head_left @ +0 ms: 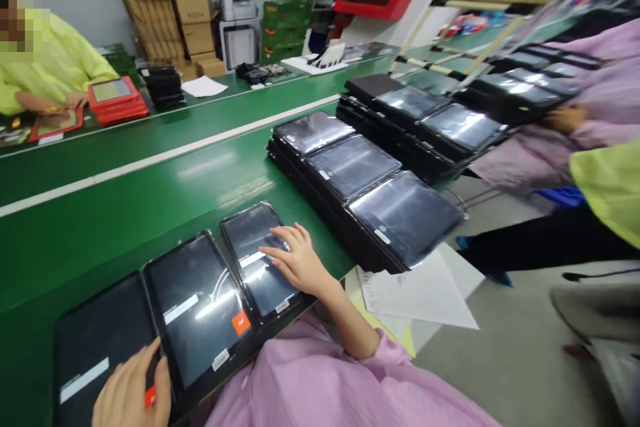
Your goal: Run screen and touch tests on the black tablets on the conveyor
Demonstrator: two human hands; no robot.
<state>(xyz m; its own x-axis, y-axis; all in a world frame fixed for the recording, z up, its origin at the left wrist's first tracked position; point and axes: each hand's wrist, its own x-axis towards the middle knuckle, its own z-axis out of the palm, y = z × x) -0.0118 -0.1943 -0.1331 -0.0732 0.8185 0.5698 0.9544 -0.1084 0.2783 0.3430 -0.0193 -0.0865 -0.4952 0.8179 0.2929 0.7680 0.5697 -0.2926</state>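
Note:
Three black tablets lie side by side at the table's near edge. On the left tablet (95, 333) a white strip shows on the dark screen, with a small orange patch partly under my left hand (133, 387). That hand rests over its lower right corner, fingers stretched out and thumb apart. The middle tablet (195, 320) has a white strip, an orange square and a small white label. Over the right tablet (250, 233) my right hand (297, 260) is spread, fingertips at the screen; whether they touch it, I cannot tell. Neither hand grips anything.
Stacked tablets (355, 167) stand to the right on the green table (215, 180), with more stacks (460, 127) beyond. White papers (425, 287) stick out at the near edge. Across the table, a person in yellow (55, 53) handles red-framed tablets (117, 100). Other people stand at right.

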